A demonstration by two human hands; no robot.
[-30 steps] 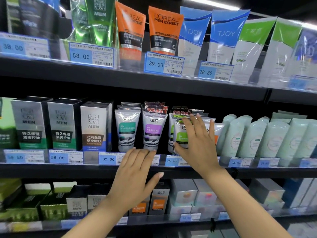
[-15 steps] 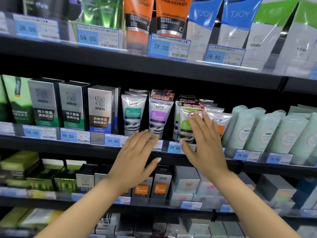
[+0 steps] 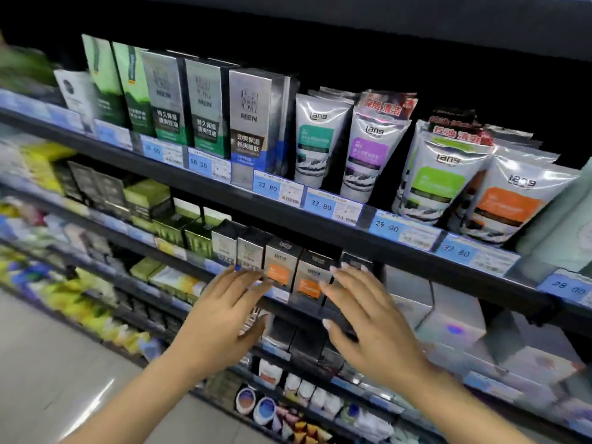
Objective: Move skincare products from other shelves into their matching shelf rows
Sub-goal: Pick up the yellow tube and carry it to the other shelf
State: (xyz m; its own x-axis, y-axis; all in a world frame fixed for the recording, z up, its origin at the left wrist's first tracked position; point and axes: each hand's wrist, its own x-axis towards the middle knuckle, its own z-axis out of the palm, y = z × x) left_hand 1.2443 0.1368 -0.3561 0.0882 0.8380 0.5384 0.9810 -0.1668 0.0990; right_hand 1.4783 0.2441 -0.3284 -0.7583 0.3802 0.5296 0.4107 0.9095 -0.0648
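Both my hands hover with straight fingers in front of the lower shelf, holding nothing. My left hand (image 3: 224,310) is at the grey and black boxes with orange panels (image 3: 282,267); its fingertips are beside them. My right hand (image 3: 368,322) is spread over a dark box (image 3: 355,261) just right of those. On the shelf above stand silver Lang tubes (image 3: 320,139) with teal, purple, green (image 3: 435,177) and orange labels, and silver MEN boxes (image 3: 253,120) to their left.
Blue price tags (image 3: 333,206) line the black shelf rail (image 3: 288,216). Green and yellow boxes (image 3: 147,197) fill the lower shelf to the left. White boxes (image 3: 448,322) sit at right. Small jars (image 3: 256,405) stand on the bottom shelf. Grey floor (image 3: 48,363) lies at lower left.
Both hands dropped from the Lang tube row to the shelf below. The view swung down and left, so the top shelf of tubes left the frame.
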